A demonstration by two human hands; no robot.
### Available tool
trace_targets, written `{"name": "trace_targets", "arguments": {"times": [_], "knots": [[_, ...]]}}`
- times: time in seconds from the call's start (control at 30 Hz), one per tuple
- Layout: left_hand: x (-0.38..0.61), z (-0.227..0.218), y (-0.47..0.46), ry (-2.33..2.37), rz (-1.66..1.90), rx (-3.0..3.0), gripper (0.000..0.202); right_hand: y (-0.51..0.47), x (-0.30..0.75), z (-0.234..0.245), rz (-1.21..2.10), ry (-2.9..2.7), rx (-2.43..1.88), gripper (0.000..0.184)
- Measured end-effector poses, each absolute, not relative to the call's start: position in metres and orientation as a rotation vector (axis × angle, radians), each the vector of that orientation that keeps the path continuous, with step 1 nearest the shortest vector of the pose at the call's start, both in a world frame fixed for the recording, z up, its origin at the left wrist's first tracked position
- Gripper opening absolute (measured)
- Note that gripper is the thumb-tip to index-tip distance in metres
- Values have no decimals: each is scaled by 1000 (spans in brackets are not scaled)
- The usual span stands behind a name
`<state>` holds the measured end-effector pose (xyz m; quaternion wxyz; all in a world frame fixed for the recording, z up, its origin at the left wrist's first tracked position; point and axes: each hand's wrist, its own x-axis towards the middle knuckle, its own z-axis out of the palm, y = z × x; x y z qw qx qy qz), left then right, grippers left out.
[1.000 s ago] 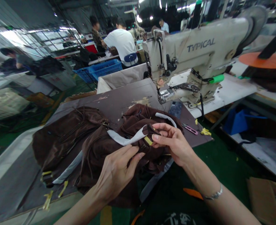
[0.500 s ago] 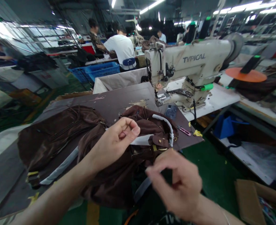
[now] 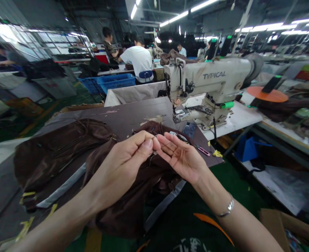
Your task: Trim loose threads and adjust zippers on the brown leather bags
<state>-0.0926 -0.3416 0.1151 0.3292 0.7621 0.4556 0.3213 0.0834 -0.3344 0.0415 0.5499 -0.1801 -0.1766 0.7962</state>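
Note:
My left hand [image 3: 132,154] is closed, thumb pressed on the index finger in a pinch on a thin dark thread [image 3: 167,142]. Palm up, my right hand [image 3: 183,155] has its fingers stretched out. Its fingertips meet those of my left hand, and the thread runs across them. Below both hands lies a brown bag [image 3: 128,199] with a pale-wrapped strap [image 3: 164,201], partly hidden by my arms. More of the brown bag fabric [image 3: 60,150] spreads to the left, with a zipper and another pale-wrapped strap [image 3: 62,187].
A sewing machine [image 3: 212,78] stands beyond the grey tabletop [image 3: 133,108]. Pink thread snips [image 3: 203,150], a dark phone-like item [image 3: 189,129] and yellow scraps [image 3: 217,153] lie at its right edge. Behind are blue crates [image 3: 116,82] and a person in white [image 3: 140,57]. A cardboard box [image 3: 271,224] sits lower right.
My right hand has moved up and left to meet my left hand, turning palm up and opening from its curled pinch. My left hand stays pinched in nearly the same place.

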Motion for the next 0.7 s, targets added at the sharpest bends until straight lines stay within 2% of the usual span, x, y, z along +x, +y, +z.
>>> {"name": "trace_targets", "arguments": {"times": [0.13,0.3,0.5,0.7], "knots": [[-89,92,-323,1254,916,2142,24,-323,111,31,1916,-300,-333,20],[-66,65,-296,916,789,1786,30,-311,136,18,1971,-656,-526,19],[-43,48,-270,895,748,1809,25,-306,154,31,1659,-1165,-960,33],[-37,64,-268,1006,832,2157,16,-305,154,59,1237,-1698,-1051,34]]}}
